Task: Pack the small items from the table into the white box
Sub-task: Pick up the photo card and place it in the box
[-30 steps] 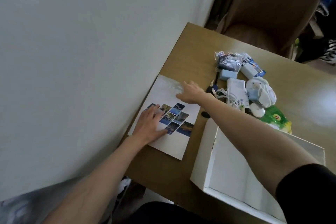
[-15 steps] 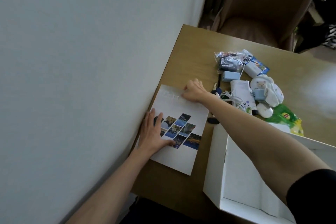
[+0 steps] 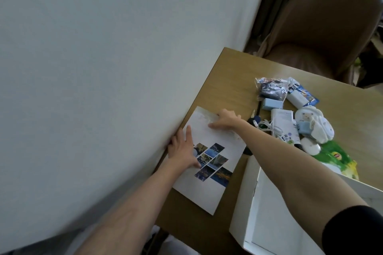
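Note:
A white booklet (image 3: 209,190) with several small photos printed on it lies flat on the wooden table (image 3: 226,80) against the wall. My left hand (image 3: 183,150) rests flat on its left side, fingers spread. My right hand (image 3: 224,122) presses on its far end, fingertips at the top edge. The open white box (image 3: 246,196) stands at the lower right, partly behind my right arm. Past my right hand lies a pile of small items: a clear bag (image 3: 270,88), a light blue case (image 3: 272,103), a white power bank (image 3: 283,119), a white plush toy (image 3: 315,125).
A green packet (image 3: 336,157) lies beside the box's far wall. Keys with a blue fob (image 3: 255,119) and a white cable (image 3: 267,125) lie near my right wrist. A brown chair (image 3: 323,23) stands behind the table. The white wall (image 3: 103,68) runs along the table's left edge.
My left hand slid further left along the booklet, toward the wall. My right hand stayed at the booklet's far end. The camera's view shifted a little.

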A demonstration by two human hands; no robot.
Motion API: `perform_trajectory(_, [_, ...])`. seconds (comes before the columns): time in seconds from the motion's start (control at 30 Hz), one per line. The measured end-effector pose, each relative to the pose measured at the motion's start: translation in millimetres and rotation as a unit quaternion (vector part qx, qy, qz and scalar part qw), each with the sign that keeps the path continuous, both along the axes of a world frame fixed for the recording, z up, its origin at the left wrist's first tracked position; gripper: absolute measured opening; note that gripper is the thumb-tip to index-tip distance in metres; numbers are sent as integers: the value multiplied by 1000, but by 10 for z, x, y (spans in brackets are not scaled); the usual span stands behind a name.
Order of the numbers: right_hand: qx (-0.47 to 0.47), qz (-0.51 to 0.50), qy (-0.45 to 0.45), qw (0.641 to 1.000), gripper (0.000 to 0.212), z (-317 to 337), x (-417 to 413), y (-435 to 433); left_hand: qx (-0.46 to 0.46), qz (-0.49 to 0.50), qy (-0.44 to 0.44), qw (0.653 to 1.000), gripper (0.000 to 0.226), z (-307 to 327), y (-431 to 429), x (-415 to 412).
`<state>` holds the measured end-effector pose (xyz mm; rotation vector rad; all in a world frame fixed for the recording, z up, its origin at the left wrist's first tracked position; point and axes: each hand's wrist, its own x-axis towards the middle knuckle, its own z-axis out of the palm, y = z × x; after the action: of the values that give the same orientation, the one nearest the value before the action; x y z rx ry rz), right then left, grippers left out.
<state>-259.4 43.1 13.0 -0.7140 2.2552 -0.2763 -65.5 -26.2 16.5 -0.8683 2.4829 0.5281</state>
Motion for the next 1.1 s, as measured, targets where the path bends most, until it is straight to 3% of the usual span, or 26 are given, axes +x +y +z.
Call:
perform_trajectory(0.07, [-58,-13,-55,997,27,136,18,65,-5,3,43,999,136,47,12,20])
perform_trajectory(0.17, [-146,-4,-73,987,12,469,45,261,21,23,208,978,115,121,-49,144])
perform_trajectory(0.3, [-272,-32,-43,961,11,1024,80,664,55,119,380,916,49,339,-59,395])
perform_trajectory(0.4, [-377,-64,-9,924,10,1536,69,998,45,198,489,849,31,703,-3,509])
perform_trajectory(0.57, [-514,-105,22,851,9,2312,170,1651,101,252,612,743,43,1580,309,433])
perform_trajectory(0.77, [-590,-208,51,778,9,2663,429,2528,156,215,689,674,67,2263,865,255])
perform_trajectory(0.83, [-598,-267,34,755,10,2625,494,2792,240,207,669,672,61,2295,1037,183])
perform_trajectory(0.9, [-605,-315,-11,731,14,2540,567,3038,307,180,621,699,48,2234,1213,111])
perform_trajectory(1.0, [-585,-371,-56,719,23,2366,703,3370,296,147,564,757,42,2173,1472,38])
perform_trajectory(1.1, [-548,-409,-39,729,22,2110,810,3702,324,115,527,777,26,2032,1666,-8])
